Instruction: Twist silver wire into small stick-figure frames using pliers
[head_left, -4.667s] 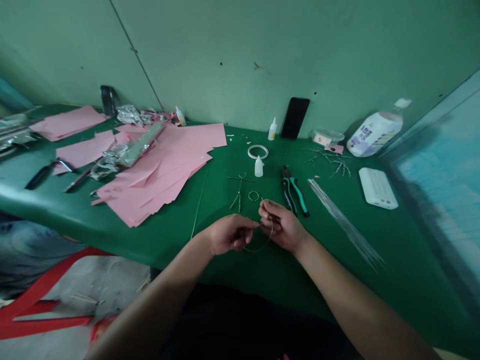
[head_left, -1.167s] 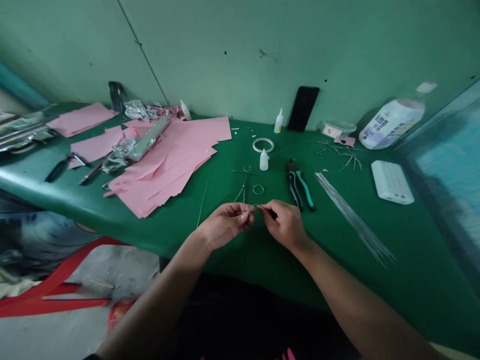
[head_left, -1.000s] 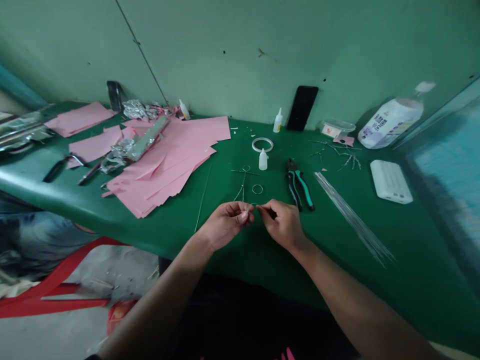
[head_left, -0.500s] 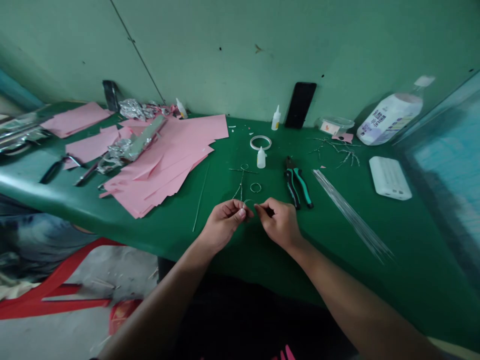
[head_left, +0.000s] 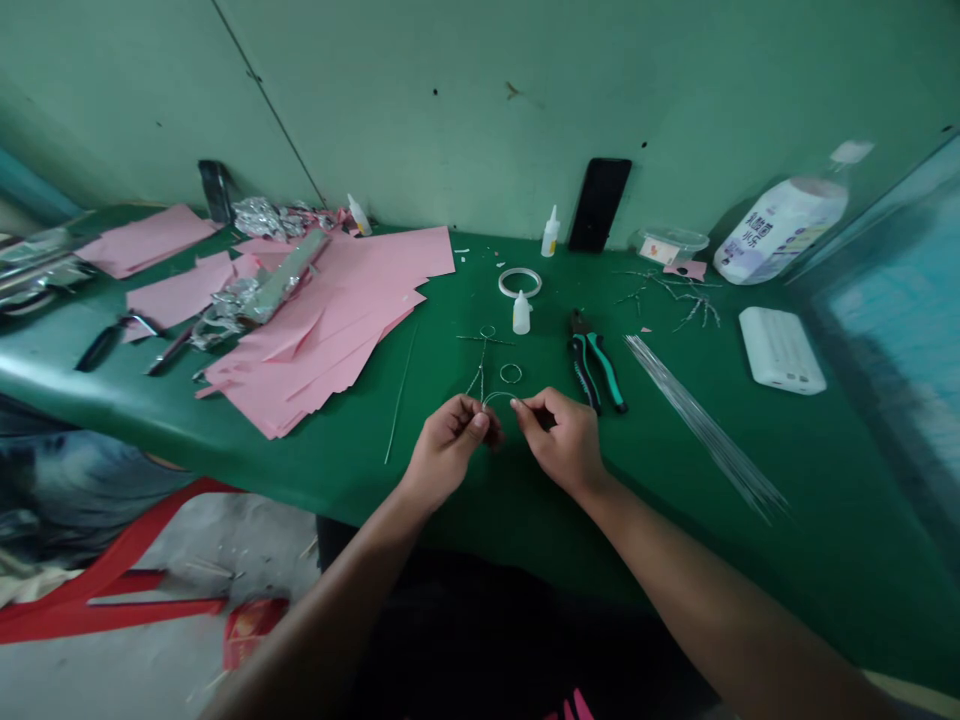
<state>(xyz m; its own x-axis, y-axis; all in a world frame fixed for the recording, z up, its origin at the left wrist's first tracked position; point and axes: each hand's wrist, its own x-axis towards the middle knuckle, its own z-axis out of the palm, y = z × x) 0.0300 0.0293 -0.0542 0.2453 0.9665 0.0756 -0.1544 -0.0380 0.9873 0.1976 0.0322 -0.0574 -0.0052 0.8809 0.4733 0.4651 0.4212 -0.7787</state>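
Holding a thin wire [head_left: 500, 393] over the near part of the surface [head_left: 825, 500], pinched between thumb and fingers of the left hand [head_left: 447, 442] and at fingertips of the right hand [head_left: 564, 440], both nearly closed. Bent into an arc between the hands, apparently not yet joined into a loop. Seemingly finished already: a small wire ring [head_left: 511, 364] and a twisted wire figure [head_left: 483, 352], just beyond. Left straight: a bundle of wires [head_left: 701, 425], to the right of the pliers [head_left: 576, 352].
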